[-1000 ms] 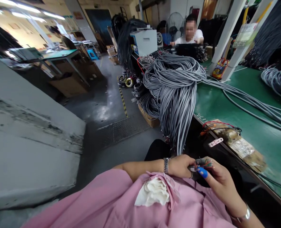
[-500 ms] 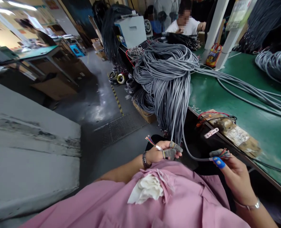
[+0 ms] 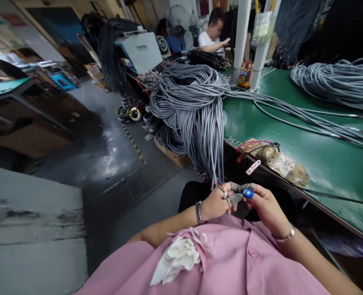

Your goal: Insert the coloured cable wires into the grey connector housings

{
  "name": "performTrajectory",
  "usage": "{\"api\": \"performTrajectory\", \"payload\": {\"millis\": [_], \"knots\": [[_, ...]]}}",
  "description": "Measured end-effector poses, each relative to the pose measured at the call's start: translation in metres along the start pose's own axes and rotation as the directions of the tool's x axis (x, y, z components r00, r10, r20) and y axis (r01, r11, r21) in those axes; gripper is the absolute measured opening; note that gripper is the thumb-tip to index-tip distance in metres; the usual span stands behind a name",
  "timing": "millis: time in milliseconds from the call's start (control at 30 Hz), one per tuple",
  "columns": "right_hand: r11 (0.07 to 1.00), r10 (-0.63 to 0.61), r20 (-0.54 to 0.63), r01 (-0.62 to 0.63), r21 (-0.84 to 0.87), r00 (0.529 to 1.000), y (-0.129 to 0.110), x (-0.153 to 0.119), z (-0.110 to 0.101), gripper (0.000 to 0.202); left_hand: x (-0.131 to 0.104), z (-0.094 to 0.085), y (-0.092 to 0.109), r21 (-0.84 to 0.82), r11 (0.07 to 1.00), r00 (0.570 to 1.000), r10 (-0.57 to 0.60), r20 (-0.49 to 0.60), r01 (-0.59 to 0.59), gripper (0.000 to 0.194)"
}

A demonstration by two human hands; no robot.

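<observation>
Beside the bench (image 3: 291, 127), a cable end (image 3: 220, 188) is held between fingers of the left hand (image 3: 212, 205), while fine wires (image 3: 251, 188) are pinched in the right hand (image 3: 269, 209), the fingertips of both being pressed close. Whether anything is also gripped by the left fingertips cannot be told. Wires could be bent or torn by an uneven pinch, and the cable end dragged loose by the hanging bundle's (image 3: 199, 127) weight.

Wires (image 3: 251, 187) in right hand (image 3: 267, 205) partly hidden; cable coil (image 3: 337, 85) cut by right edge, teal tabletop (image 3: 7, 87) by left.
</observation>
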State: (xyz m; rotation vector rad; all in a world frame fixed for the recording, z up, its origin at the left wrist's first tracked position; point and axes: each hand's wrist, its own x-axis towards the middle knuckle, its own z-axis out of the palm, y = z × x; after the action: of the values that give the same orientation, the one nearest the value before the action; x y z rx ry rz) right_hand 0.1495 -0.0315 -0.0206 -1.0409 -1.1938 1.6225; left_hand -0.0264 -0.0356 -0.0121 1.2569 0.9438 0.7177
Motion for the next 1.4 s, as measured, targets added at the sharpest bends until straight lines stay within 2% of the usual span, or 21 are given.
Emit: {"api": "performTrajectory", "payload": {"millis": [100,167,233,300,333,400,467,567,600,733,933,1067,1200,1300,1400], "knots": [[0.977,0.119,-0.081,-0.102,0.189,0.990,0.009,-0.001,-0.003,0.016,0.001,0.001,-0.004,0.057,0.997,0.999,-0.047,0.001,0.047,0.041],[0.950,0.163,-0.138,-0.118,0.289,0.977,0.012,0.003,-0.009,0.017,0.000,-0.001,-0.004,0.066,0.995,0.996,-0.081,0.022,0.079,0.040],[0.926,0.155,-0.236,-0.058,0.373,0.959,0.012,0.008,-0.020,0.016,-0.002,-0.004,-0.003,0.023,0.994,0.994,-0.106,0.024,0.105,0.038],[0.918,0.121,-0.313,0.014,0.395,0.942,0.011,0.011,-0.033,0.016,-0.003,-0.009,-0.004,-0.076,0.991,0.993,-0.114,-0.022,0.112,0.035],[0.932,0.109,-0.298,0.008,0.363,0.948,0.009,0.012,-0.038,0.017,-0.003,-0.010,-0.005,-0.137,0.985,0.992,-0.115,-0.058,0.106,0.034],[0.970,0.132,-0.139,-0.099,0.222,0.982,0.004,0.010,-0.042,0.021,-0.002,-0.013,-0.007,-0.245,0.966,0.985,-0.116,-0.128,0.082,0.034],[0.987,0.158,0.037,-0.160,0.032,0.987,-0.003,0.008,-0.037,0.027,0.000,-0.012,-0.009,-0.305,0.951,0.980,-0.113,-0.167,0.057,0.033],[0.986,0.135,0.204,-0.112,-0.120,0.970,-0.013,0.011,-0.021,0.034,0.003,-0.008,-0.010,-0.312,0.949,0.981,-0.091,-0.170,0.033,0.032],[0.987,0.118,0.208,-0.092,-0.132,0.971,-0.015,0.014,-0.015,0.034,0.004,-0.007,-0.010,-0.307,0.951,0.983,-0.086,-0.164,0.032,0.032],[0.989,0.065,0.049,-0.058,-0.135,0.997,-0.012,0.028,0.000,0.030,0.006,-0.006,-0.009,-0.293,0.955,0.988,-0.089,-0.125,0.049,0.034],[0.999,0.004,0.015,-0.003,-0.047,1.000,-0.005,0.032,0.005,0.024,0.012,-0.011,-0.008,-0.258,0.960,0.988,-0.132,-0.082,0.106,0.037],[1.000,-0.006,-0.038,0.007,0.022,0.999,-0.008,0.027,0.010,0.021,0.017,-0.007,-0.011,-0.300,0.953,0.976,-0.110,-0.189,0.049,0.034],[0.998,0.000,-0.089,0.005,0.061,0.996,-0.005,0.021,0.014,0.020,0.019,-0.003,-0.012,-0.370,0.928,0.942,-0.090,-0.324,-0.039,0.029],[0.999,-0.013,-0.086,0.016,0.031,0.996,0.000,0.017,0.016,0.018,0.019,-0.002,-0.013,-0.408,0.909,0.916,-0.094,-0.391,-0.081,0.027],[0.999,-0.048,-0.054,0.047,-0.011,0.997,0.004,0.015,0.016,0.015,0.018,-0.003,-0.013,-0.435,0.896,0.905,-0.105,-0.412,-0.094,0.026]]}}
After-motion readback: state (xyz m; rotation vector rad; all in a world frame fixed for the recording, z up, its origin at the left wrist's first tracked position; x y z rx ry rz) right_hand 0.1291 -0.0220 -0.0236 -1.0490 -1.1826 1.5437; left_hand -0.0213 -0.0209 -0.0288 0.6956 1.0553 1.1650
